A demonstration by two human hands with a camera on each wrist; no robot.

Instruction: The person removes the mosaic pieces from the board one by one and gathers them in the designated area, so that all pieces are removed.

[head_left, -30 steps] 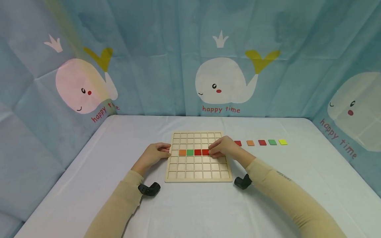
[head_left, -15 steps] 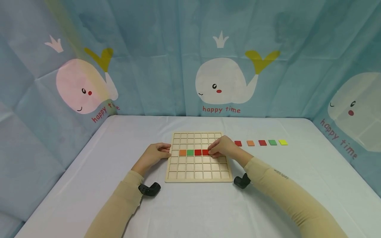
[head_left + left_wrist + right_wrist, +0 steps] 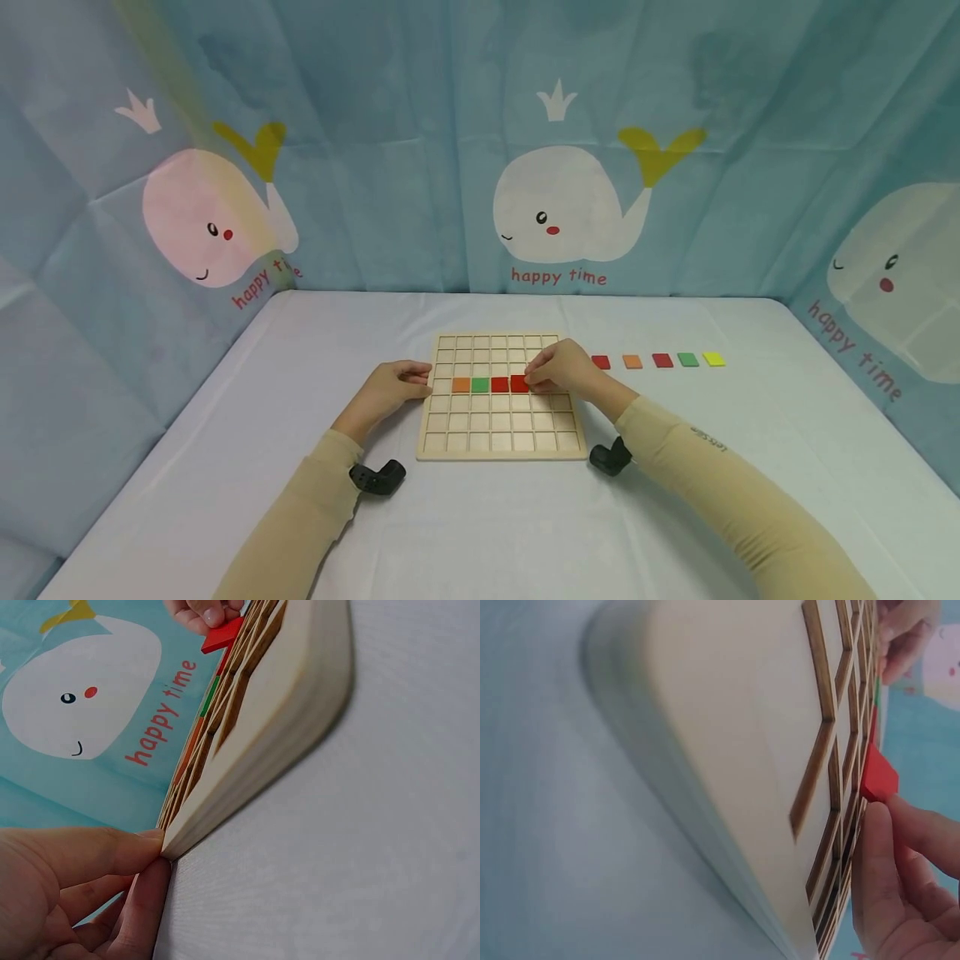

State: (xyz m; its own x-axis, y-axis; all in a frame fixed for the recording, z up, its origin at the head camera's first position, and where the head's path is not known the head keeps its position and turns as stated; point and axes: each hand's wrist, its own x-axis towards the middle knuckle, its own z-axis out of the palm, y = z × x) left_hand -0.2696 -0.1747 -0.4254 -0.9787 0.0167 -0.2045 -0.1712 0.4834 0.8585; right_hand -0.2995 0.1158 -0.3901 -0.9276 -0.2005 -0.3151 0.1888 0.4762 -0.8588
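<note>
My right hand [image 3: 564, 368] pinches a red square tile [image 3: 519, 383] by its right side, between thumb and fingertips. In the right wrist view this red tile [image 3: 880, 775] is tilted and raised a little off the wooden grid board [image 3: 501, 421]. An orange tile [image 3: 461, 385], a green tile [image 3: 480, 385] and another red tile [image 3: 499, 385] lie side by side in one row of the board, left of the pinched tile. My left hand [image 3: 386, 392] holds the board's left edge; the left wrist view shows the thumb and a finger [image 3: 142, 889] at that edge.
Right of the board, a row of loose tiles lies on the white tablecloth [image 3: 480, 533]: red [image 3: 601, 362], orange [image 3: 633, 362], red [image 3: 662, 361], green [image 3: 687, 360] and yellow [image 3: 714, 359]. A blue whale-print curtain [image 3: 420, 167] hangs behind and beside the table.
The pinched red tile has risen slightly from the row and sits a bit higher than its neighbours. My right fingers have lifted with it. The left hand has stayed at the board's edge.
</note>
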